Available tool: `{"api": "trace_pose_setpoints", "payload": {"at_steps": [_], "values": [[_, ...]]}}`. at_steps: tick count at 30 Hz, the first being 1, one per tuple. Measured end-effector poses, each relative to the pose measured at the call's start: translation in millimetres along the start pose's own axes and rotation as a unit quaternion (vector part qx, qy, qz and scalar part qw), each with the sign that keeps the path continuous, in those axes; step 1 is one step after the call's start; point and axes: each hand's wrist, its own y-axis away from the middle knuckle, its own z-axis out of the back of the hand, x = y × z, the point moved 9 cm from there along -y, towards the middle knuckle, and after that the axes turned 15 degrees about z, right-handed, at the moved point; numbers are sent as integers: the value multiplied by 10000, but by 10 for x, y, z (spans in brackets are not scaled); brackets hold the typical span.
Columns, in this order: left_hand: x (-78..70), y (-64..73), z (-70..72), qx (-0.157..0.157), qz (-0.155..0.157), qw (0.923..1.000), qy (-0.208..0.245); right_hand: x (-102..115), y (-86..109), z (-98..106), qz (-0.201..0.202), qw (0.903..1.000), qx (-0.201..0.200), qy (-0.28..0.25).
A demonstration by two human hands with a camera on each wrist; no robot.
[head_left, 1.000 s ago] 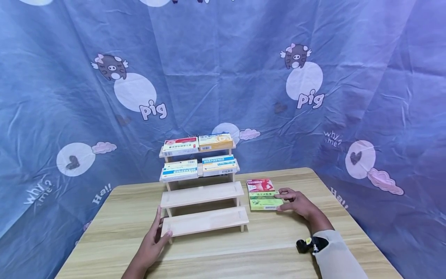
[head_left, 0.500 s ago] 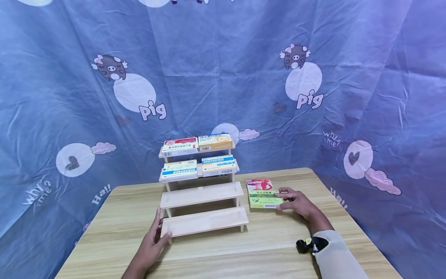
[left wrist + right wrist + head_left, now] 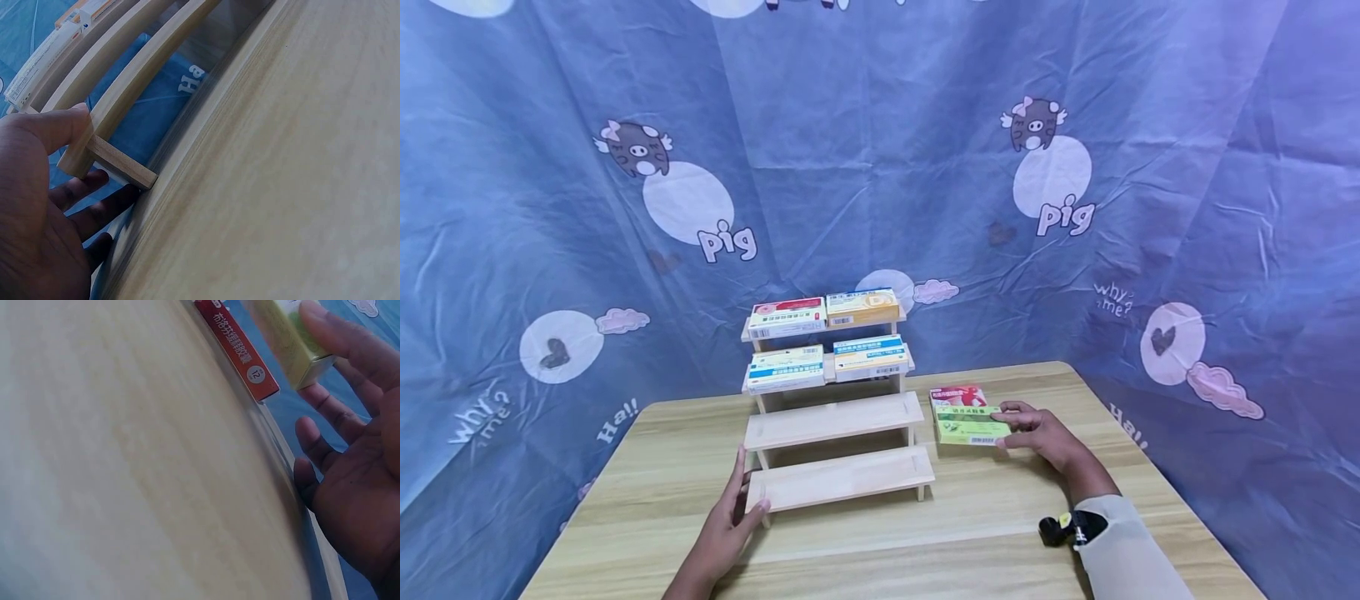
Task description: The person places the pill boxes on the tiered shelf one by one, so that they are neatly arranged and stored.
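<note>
A green medicine box [image 3: 972,427] is pinched at its right end between the thumb and fingers of my right hand [image 3: 1037,435]. In the right wrist view this green box [image 3: 289,344] is raised off the tabletop, and a red medicine box [image 3: 240,353] lies flat on the table beside it. From the head, the red box [image 3: 957,396] shows just behind the green one, partly covered. My left hand [image 3: 727,521] grips the left end of the lowest step of a wooden tiered stand [image 3: 842,479]. In the left wrist view its thumb [image 3: 69,122] lies on the step's edge.
On the top step sit a red-and-white box [image 3: 787,317] and an orange-and-white box [image 3: 862,307]. Two blue-and-white boxes [image 3: 786,369] lie one step lower. A blue patterned cloth [image 3: 880,167] hangs behind the wooden table [image 3: 880,558].
The green box has risen slightly from the table in my right hand and now overlaps more of the red box. My left hand stays on the stand.
</note>
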Motion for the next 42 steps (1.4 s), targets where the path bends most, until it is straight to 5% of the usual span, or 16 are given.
{"api": "trace_pose_setpoints", "payload": {"at_steps": [22,42], "values": [[-9,-3,-23,-22,-40,10000,76,201,-15,150,426,9983,-390,-35],[-22,21,-11,-103,-224,9997,42,595,-64,295,891,9886,-1196,206]]}}
